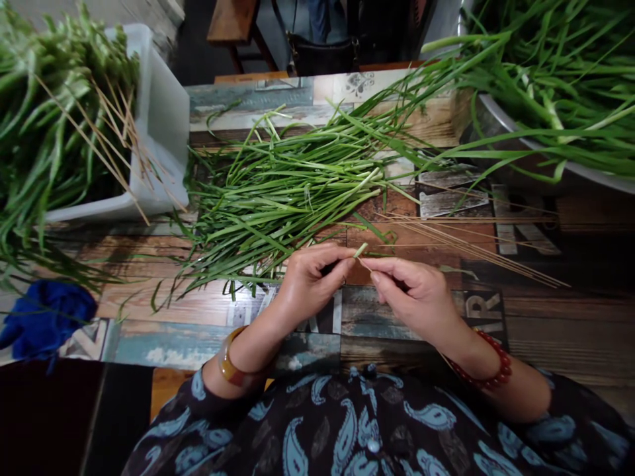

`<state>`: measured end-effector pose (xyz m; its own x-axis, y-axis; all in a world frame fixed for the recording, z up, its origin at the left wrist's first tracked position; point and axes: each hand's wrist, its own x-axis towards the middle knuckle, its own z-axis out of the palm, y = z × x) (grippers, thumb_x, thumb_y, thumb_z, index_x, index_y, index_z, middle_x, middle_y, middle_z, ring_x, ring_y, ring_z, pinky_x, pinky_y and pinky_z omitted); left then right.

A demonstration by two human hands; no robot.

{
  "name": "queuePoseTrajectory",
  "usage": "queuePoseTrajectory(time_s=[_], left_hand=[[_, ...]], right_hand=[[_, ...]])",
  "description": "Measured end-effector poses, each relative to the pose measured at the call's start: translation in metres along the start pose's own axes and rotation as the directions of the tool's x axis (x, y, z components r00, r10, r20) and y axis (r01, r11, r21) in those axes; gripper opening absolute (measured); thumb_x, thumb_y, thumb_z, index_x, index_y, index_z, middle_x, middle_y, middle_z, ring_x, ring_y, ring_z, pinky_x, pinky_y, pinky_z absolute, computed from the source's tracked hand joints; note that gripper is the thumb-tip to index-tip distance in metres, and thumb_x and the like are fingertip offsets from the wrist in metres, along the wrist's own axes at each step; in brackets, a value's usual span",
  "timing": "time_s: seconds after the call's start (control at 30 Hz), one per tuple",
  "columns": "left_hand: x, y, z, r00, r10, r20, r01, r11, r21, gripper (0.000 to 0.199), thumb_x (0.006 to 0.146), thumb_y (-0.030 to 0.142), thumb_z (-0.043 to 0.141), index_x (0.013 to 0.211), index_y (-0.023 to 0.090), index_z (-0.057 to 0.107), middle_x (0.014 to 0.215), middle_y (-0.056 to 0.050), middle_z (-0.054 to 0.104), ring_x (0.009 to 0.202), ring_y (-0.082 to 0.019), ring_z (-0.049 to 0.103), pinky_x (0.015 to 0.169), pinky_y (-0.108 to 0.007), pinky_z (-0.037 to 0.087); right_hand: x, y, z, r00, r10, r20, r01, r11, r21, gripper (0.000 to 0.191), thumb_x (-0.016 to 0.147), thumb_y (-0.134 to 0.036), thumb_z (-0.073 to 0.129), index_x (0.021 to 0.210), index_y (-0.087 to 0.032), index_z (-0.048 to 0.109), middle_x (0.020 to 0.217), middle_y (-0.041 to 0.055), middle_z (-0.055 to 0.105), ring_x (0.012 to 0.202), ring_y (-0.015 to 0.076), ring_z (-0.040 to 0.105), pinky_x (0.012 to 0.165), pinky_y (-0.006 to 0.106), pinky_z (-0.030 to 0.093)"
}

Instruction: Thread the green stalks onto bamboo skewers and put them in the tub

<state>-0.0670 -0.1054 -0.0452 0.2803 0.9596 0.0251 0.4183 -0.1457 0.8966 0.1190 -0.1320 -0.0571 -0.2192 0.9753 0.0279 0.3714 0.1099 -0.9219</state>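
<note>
My left hand (312, 277) pinches the pale end of a green stalk (361, 250) between thumb and fingertips. Close beside it, my right hand (417, 294) is closed on a thin wooden skewer (366, 266), whose tip meets the stalk; the skewer's other end shows below my right wrist. Just beyond my hands lies a spread pile of long green stalks (297, 178) on the patterned wooden table (198, 330). Several loose skewers (496, 254) rest on the table to the right of the pile.
At the left, a white plastic bin (166, 112) holds curled greens with skewers (99, 142) on top. A metal basin (501, 119) heaped with long greens (570, 86) stands at the right. A blue cloth item (49, 317) lies at the left edge; a stool (233, 23) is behind.
</note>
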Motion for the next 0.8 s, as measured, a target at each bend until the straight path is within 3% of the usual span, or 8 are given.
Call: queuePoseTrajectory(time_s=[0.13,0.27,0.37,0.5,0.8], left_hand=[[0.002,0.001,-0.006,0.992,-0.085,0.095,0.092,0.994,-0.064,0.019,0.086,0.024,0.061,0.09,0.015,0.077,0.076,-0.005,0.072,0.067,-0.013,0.063,0.063,-0.023,0.047],[0.003,0.004,-0.012,0.971,-0.162,0.175,0.188,0.972,-0.14,0.023,0.089,0.027,0.058,0.093,0.014,0.077,0.073,-0.004,0.07,0.061,-0.011,0.057,0.058,-0.021,0.044],[0.003,0.004,-0.013,0.962,-0.189,0.199,0.225,0.958,-0.179,0.025,0.089,0.03,0.058,0.09,0.013,0.076,0.071,-0.004,0.068,0.059,-0.01,0.054,0.055,-0.02,0.042],[0.003,0.004,-0.013,0.953,-0.216,0.21,0.262,0.938,-0.225,0.025,0.087,0.031,0.06,0.079,0.012,0.074,0.073,-0.004,0.069,0.061,-0.01,0.055,0.055,-0.02,0.041],[0.003,0.0,-0.007,0.915,-0.348,0.206,0.4,0.85,-0.342,0.024,0.082,0.035,0.066,0.082,0.011,0.071,0.059,0.001,0.059,0.049,-0.006,0.048,0.048,-0.018,0.038]], right_hand=[[-0.001,0.001,0.001,0.999,0.008,0.037,-0.009,1.0,0.017,0.024,0.089,-0.02,0.054,0.104,-0.017,0.073,0.055,-0.0026,0.06,0.049,0.0109,0.056,0.053,0.023,0.046],[-0.003,0.001,0.002,0.997,0.043,0.061,-0.045,0.998,0.033,0.043,0.091,-0.019,0.051,0.134,-0.016,0.054,0.055,-0.0068,0.054,0.045,0.0094,0.047,0.049,0.022,0.042],[-0.003,0.002,0.0,0.994,-0.012,0.107,0.011,1.0,0.01,0.055,0.092,-0.017,0.048,0.147,-0.019,0.04,0.057,-0.0081,0.052,0.048,0.0093,0.046,0.051,0.022,0.042],[-0.002,0.002,-0.004,0.984,-0.108,0.14,0.114,0.993,-0.034,0.047,0.092,-0.015,0.048,0.14,-0.019,0.049,0.059,-0.0079,0.048,0.05,0.0083,0.045,0.054,0.021,0.042],[-0.004,0.004,0.002,0.994,-0.098,0.045,0.103,0.987,-0.12,0.043,0.091,-0.013,0.051,0.132,-0.021,0.053,0.059,-0.0087,0.043,0.049,0.008,0.044,0.054,0.021,0.04]])
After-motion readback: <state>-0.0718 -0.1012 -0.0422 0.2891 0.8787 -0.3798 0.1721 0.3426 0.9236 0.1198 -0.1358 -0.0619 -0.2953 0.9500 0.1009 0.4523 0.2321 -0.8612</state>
